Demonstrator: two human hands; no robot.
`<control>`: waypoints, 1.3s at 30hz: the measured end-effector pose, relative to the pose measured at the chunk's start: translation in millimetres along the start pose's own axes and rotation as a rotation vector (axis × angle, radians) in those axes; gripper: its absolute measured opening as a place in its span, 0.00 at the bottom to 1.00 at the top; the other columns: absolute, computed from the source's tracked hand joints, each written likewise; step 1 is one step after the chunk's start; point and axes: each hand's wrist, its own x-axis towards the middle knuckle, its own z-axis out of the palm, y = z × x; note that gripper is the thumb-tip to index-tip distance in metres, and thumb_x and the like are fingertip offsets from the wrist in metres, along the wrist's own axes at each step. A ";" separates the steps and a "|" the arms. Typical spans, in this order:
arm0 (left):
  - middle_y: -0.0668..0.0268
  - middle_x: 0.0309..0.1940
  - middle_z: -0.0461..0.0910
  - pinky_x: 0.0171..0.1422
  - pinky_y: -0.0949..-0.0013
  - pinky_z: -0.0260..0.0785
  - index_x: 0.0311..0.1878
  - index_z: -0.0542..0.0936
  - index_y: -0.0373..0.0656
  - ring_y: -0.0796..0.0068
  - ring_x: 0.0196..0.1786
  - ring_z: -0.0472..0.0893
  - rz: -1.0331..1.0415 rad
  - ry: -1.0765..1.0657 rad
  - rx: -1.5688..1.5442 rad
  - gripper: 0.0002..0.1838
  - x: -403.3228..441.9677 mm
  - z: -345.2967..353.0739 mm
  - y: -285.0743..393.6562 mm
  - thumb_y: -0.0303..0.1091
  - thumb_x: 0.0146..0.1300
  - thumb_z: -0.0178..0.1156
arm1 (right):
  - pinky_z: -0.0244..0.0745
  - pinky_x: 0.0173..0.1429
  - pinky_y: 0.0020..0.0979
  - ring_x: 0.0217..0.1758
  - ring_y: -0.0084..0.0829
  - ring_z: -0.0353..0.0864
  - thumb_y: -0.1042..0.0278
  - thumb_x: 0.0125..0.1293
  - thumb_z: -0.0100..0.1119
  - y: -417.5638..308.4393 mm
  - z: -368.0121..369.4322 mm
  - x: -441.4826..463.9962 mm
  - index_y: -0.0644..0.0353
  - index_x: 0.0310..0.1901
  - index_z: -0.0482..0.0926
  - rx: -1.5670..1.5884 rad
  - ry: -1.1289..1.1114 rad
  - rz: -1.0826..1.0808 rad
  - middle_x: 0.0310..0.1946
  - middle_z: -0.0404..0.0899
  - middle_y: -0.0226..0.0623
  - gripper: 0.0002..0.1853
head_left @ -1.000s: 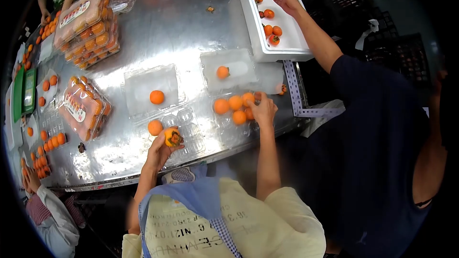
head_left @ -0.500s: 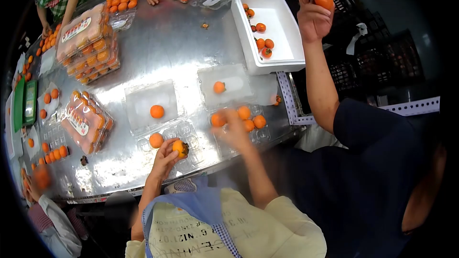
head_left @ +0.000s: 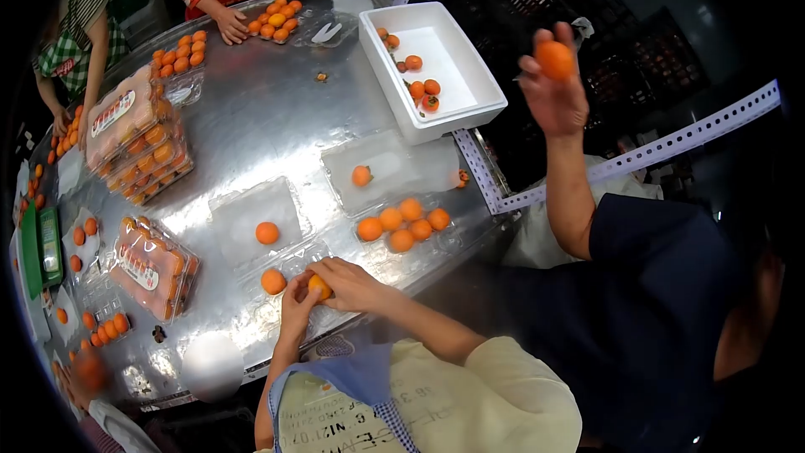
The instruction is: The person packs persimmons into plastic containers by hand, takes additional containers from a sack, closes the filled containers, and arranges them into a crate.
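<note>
My left hand (head_left: pixel 297 309) holds an orange persimmon (head_left: pixel 319 287) near the table's front edge. On the fruit's other side, the fingers of my right hand (head_left: pixel 348 285) are wrapped round it. Beneath and behind both hands lies a clear plastic tray (head_left: pixel 295 262), partly hidden, with another persimmon (head_left: pixel 272 281) at its left end. Beyond it, a single persimmon (head_left: pixel 267 232) rests on a pale clear lid (head_left: pixel 235 216). To the right, several persimmons (head_left: pixel 391 218) sit in a second tray, and one more (head_left: pixel 361 175) lies on the lid behind.
A white foam box (head_left: pixel 457 113) with several persimmons stands at the back right. Stacked full packs (head_left: pixel 126 130) and one more pack (head_left: pixel 151 273) are on the left. A co-worker's raised hand (head_left: pixel 555 105) holds a persimmon at right. Other people's hands (head_left: pixel 231 25) are across the table.
My right hand has left the right-hand tray and joined my left hand at the held persimmon. The right tray's fruits are uncovered. The co-worker's raised hand has moved slightly lower, and the view has shifted.
</note>
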 end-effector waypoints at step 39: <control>0.66 0.49 0.71 0.54 0.70 0.63 0.55 0.72 0.39 0.74 0.44 0.68 0.324 0.678 0.554 0.20 -40.7 -97.6 -47.1 0.22 0.57 0.59 | 0.64 0.57 0.42 0.53 0.39 0.73 0.54 0.48 0.69 206.7 -90.4 -66.8 0.55 0.47 0.75 -0.287 0.747 0.734 0.44 0.80 0.32 0.25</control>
